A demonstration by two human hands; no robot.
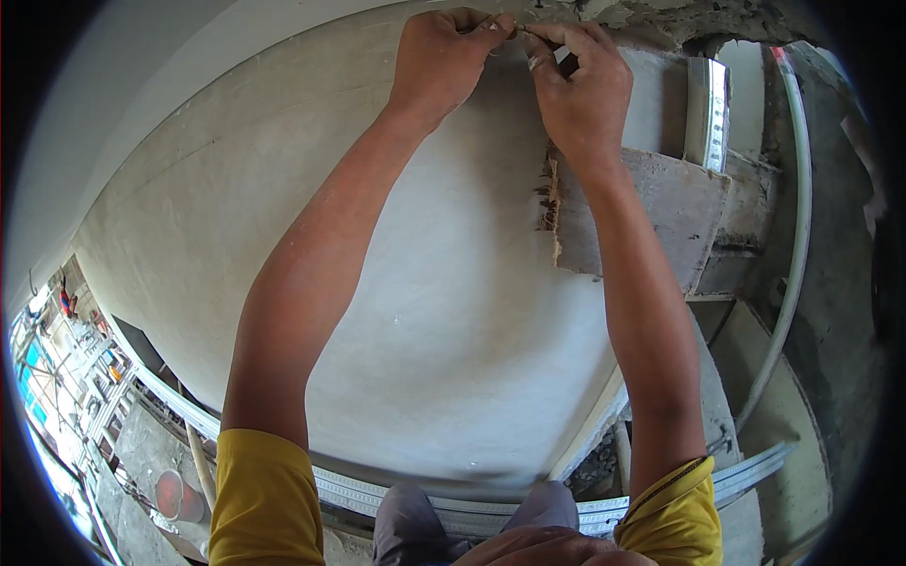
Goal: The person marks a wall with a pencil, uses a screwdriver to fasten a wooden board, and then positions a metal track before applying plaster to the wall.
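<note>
Both arms reach up to the top edge of a large, smooth grey-white panel (444, 311). My left hand (448, 61) is closed in a pinch, thumb against the fingers. Facing it, my right hand (585, 90) also pinches, its fingertips close to those of the left. A tiny thin piece, perhaps wire, shows between the fingertips; it is too small to name. Rough broken concrete (661, 21) lies just beyond my right hand. A worn board with a splintered edge (651, 212) sits behind my right forearm.
Metal channel strips (354, 491) run across below, by my knees. A short metal channel (706, 113) stands upper right, with a pale pipe (800, 189) curving past it. A reddish bucket (177, 497) and scaffolding (80, 377) are at lower left.
</note>
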